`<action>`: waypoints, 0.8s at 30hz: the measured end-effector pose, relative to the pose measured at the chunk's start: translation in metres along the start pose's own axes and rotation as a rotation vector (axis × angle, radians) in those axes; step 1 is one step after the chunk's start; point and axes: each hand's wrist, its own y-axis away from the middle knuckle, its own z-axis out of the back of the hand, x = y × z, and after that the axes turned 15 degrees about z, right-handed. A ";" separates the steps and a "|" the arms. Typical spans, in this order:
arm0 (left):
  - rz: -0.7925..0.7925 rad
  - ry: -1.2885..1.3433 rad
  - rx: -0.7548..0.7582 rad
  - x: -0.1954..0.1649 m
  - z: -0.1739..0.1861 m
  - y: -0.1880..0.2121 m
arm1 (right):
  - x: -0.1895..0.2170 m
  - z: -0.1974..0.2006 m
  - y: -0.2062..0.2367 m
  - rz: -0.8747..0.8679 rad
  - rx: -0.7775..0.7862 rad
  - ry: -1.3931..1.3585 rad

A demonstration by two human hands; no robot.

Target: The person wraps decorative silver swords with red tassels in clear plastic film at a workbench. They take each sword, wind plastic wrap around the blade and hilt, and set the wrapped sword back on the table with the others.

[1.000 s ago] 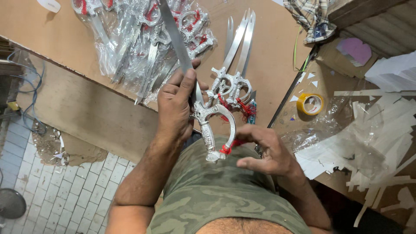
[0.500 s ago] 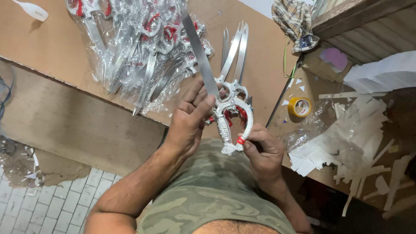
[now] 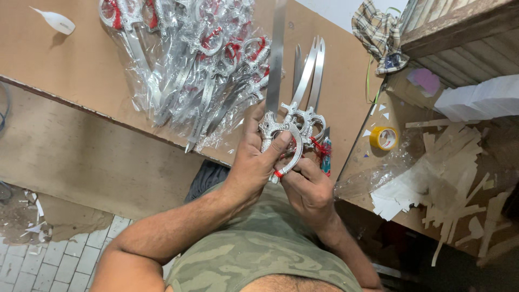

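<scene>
Both the left hand point(image 3: 254, 162) and right hand point(image 3: 308, 189) grip a silver toy sword point(image 3: 277, 103) with an ornate guard. Clear bags point(image 3: 200, 70) of similar swords lie near the worktop's point(image 3: 81, 70) front edge.

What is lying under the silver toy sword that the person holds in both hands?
Under the toy sword lie a few more unwrapped silver swords on the brown board. Their handles are partly covered by the left hand and right hand.
</scene>
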 end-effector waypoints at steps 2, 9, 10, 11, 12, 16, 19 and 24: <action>-0.014 -0.023 0.010 -0.009 0.009 -0.002 | 0.002 -0.007 -0.006 -0.062 0.016 -0.020; -0.145 -0.288 -0.109 -0.033 0.044 -0.011 | 0.013 -0.029 -0.015 -0.336 0.031 -0.204; -0.153 -0.336 -0.132 -0.036 0.045 -0.012 | 0.013 -0.030 -0.016 -0.352 0.037 -0.269; -0.109 -0.312 -0.133 -0.038 0.046 -0.012 | 0.013 -0.031 -0.017 -0.360 0.038 -0.281; -0.067 -0.287 -0.134 -0.041 0.046 -0.012 | 0.012 -0.032 -0.019 -0.365 0.040 -0.293; 0.108 -0.105 -0.020 -0.052 0.045 -0.003 | 0.001 -0.042 -0.030 -0.313 -0.038 -0.231; 0.092 -0.178 -0.053 -0.058 0.047 0.000 | 0.003 -0.048 -0.034 -0.299 -0.009 -0.153; -0.092 -0.268 -0.063 -0.061 0.058 -0.025 | -0.001 -0.046 -0.032 -0.436 0.062 -0.318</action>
